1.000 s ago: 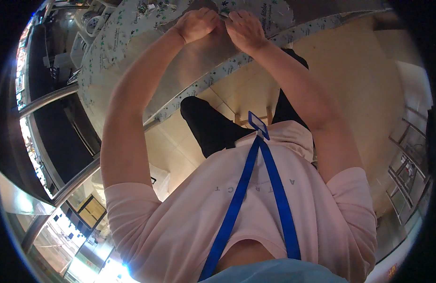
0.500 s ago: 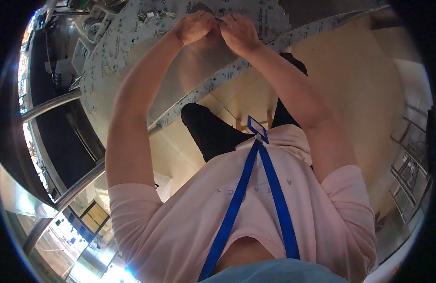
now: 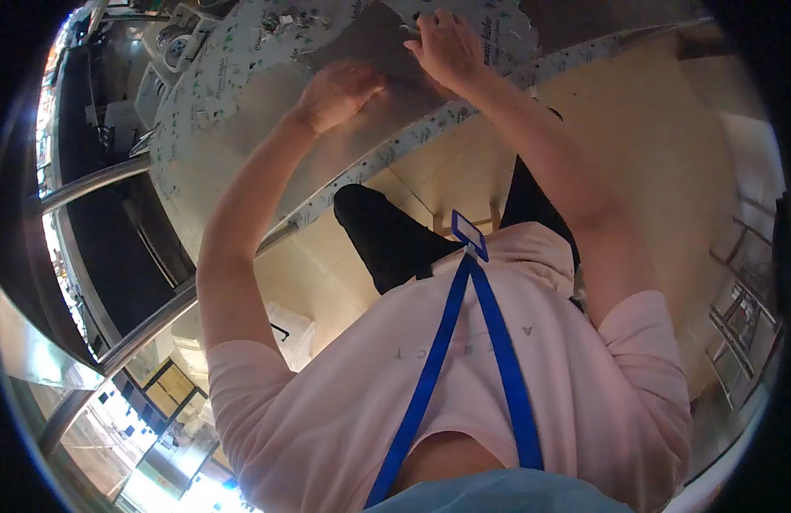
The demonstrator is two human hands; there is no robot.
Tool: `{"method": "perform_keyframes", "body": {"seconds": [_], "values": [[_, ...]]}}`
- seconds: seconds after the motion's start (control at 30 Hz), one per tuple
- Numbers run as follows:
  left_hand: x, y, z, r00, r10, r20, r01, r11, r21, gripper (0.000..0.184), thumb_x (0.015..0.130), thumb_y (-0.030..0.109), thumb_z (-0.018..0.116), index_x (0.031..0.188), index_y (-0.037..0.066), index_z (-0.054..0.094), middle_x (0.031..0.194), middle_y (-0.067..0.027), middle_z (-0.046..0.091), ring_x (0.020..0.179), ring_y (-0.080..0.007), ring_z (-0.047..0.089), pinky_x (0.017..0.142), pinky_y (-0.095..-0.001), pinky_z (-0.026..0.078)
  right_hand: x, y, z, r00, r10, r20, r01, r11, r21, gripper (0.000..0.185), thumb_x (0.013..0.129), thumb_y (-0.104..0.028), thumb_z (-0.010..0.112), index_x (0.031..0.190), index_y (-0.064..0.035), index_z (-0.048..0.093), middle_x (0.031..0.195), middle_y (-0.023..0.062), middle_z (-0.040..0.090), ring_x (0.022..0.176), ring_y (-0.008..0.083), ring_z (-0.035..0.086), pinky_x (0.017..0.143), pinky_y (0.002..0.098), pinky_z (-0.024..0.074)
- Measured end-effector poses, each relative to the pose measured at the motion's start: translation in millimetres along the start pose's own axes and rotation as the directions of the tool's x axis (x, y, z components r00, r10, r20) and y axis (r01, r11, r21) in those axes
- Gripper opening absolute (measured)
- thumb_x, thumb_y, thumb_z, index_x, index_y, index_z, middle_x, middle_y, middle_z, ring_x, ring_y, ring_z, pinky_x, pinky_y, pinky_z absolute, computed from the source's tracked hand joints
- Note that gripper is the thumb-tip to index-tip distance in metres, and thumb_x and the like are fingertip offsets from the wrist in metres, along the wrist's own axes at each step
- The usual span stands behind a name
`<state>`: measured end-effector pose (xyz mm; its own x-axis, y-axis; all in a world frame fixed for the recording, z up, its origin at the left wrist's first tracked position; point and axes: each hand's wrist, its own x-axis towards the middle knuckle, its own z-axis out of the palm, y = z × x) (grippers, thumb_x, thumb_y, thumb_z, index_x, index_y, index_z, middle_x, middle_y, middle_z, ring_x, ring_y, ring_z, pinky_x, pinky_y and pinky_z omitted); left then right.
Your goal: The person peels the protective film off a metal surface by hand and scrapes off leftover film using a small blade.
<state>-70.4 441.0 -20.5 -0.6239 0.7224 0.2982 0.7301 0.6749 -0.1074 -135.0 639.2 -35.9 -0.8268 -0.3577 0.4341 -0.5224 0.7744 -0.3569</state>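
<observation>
A metal tabletop [image 3: 284, 158] lies before me, partly covered by a film [image 3: 233, 94] printed with small green leaves and lettering. My left hand [image 3: 340, 92] is low over the bare, shiny part, its fingers bent and close together. Whether anything is between them I cannot make out. Further right and farther from me, my right hand [image 3: 451, 51] has its fingers apart, thumb out to the side, over the printed film near a ragged film edge. Between the hands a dark bare patch [image 3: 370, 43] of metal shows.
Crumpled scraps [image 3: 280, 21] lie at the table's far side. A printed strip [image 3: 404, 132] runs along the near edge. White racks or baskets [image 3: 152, 98] stand at the left, beside a metal rail [image 3: 96, 184]. A metal frame [image 3: 737, 316] stands on the floor at right.
The hands, together at the film edge before, are now apart. My left hand has moved nearer to me, my right slightly right. More bare dark metal shows between them.
</observation>
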Motion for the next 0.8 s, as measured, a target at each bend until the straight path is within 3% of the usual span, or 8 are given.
{"method": "perform_keyframes", "body": {"seconds": [0.13, 0.33, 0.43, 0.53, 0.63, 0.67, 0.73, 0.8], "values": [[47, -17, -9, 0.909, -0.402, 0.111, 0.416, 0.896, -0.156, 0.027, 0.07, 0.013, 0.056, 0.098, 0.014, 0.058, 0.098, -0.0089, 0.055, 0.095, -0.0279, 0.05, 0.084, -0.031, 0.04, 21, 11, 9, 0.954, -0.009, 0.298, 0.006, 1.0, 0.013, 0.019, 0.079, -0.024, 0.046, 0.08, -0.0069, 0.053, 0.067, 0.0079, 0.046, 0.062, 0.0229, 0.045, 0.057, 0.0346, 0.0411], [82, -44, 38, 0.996, -0.085, 0.013, 0.084, 0.922, -0.378, 0.015, 0.085, 0.018, 0.045, 0.089, 0.006, 0.054, 0.083, -0.0072, 0.05, 0.069, -0.0208, 0.046, 0.06, -0.0339, 0.039, 48, 32, 10, 0.824, -0.057, 0.563, 0.051, 0.998, 0.026, 0.031, 0.088, -0.026, 0.033, 0.073, -0.0045, 0.049, 0.056, 0.0086, 0.038, 0.05, 0.0191, 0.039, 0.05, 0.0346, 0.0368], [72, -94, 103, 0.771, -0.075, 0.632, 0.63, -0.058, -0.775, 0.01, 0.084, 0.011, 0.046, 0.085, 0.005, 0.053, 0.079, -0.0071, 0.05, 0.066, -0.0192, 0.047, 0.062, -0.0328, 0.04, 55, 34, 6, 0.766, -0.106, 0.634, 0.118, 0.993, 0.023, 0.031, 0.088, -0.026, 0.036, 0.066, -0.0061, 0.047, 0.055, 0.0082, 0.034, 0.048, 0.0182, 0.035, 0.048, 0.0343, 0.0326], [80, -55, 71, 0.937, -0.26, 0.232, 0.28, 0.168, -0.945, 0.01, 0.084, 0.01, 0.045, 0.085, 0.004, 0.053, 0.082, -0.007, 0.052, 0.075, -0.0187, 0.051, 0.068, -0.0324, 0.042, 56, 40, 9, 0.736, -0.109, 0.668, 0.081, 0.994, 0.072, 0.03, 0.086, -0.027, 0.041, 0.067, -0.0055, 0.048, 0.054, 0.0079, 0.034, 0.048, 0.0185, 0.035, 0.048, 0.0346, 0.0333], [82, -67, 74, 0.975, -0.131, 0.18, 0.214, 0.327, -0.921, 0.013, 0.084, 0.013, 0.046, 0.09, 0.005, 0.055, 0.088, -0.0076, 0.054, 0.083, -0.0188, 0.053, 0.075, -0.0331, 0.043, 63, 50, 16, 0.706, -0.119, 0.698, 0.045, 0.991, 0.123, 0.029, 0.084, -0.028, 0.045, 0.068, -0.0049, 0.049, 0.054, 0.0076, 0.034, 0.048, 0.0187, 0.035, 0.048, 0.035, 0.0339], [84, -64, 70, 0.971, -0.132, 0.198, 0.228, 0.267, -0.936, 0.014, 0.084, 0.014, 0.047, 0.092, 0.006, 0.055, 0.089, -0.0079, 0.054, 0.084, -0.0189, 0.053, 0.076, -0.0334, 0.042, 63, 51, 27, 0.648, -0.256, 0.717, 0.418, 0.907, -0.054, 0.03, 0.082, -0.032, 0.048, 0.07, -0.0047, 0.05, 0.055, 0.0076, 0.034, 0.049, 0.0189, 0.036, 0.049, 0.0355, 0.0352], [87, -56, 60, 0.962, -0.129, 0.24, 0.257, 0.141, -0.956, 0.017, 0.084, 0.017, 0.048, 0.096, 0.007, 0.055, 0.091, -0.0084, 0.055, 0.085, -0.0191, 0.053, 0.077, -0.0341, 0.042, 59, 54, 56, 0.411, -0.397, 0.82, 0.903, 0.298, -0.308, 0.034, 0.078, -0.038, 0.054, 0.073, -0.0042, 0.051, 0.055, 0.0075, 0.036, 0.05, 0.0193, 0.038, 0.05, 0.0366, 0.0376], [86, -53, 57, 0.953, -0.162, 0.258, 0.274, 0.091, -0.957, 0.016, 0.083, 0.015, 0.05, 0.096, 0.008, 0.056, 0.091, -0.0092, 0.054, 0.086, -0.0184, 0.052, 0.078, -0.0324, 0.041, 59, 59, 66, 0.847, -0.156, 0.508, 0.113, 0.987, 0.115, 0.044, 0.07, -0.048, 0.059, 0.081, -0.0059, 0.052, 0.064, 0.011, 0.05, 0.059, 0.0218, 0.05, 0.056, 0.0394, 0.0423]]}}
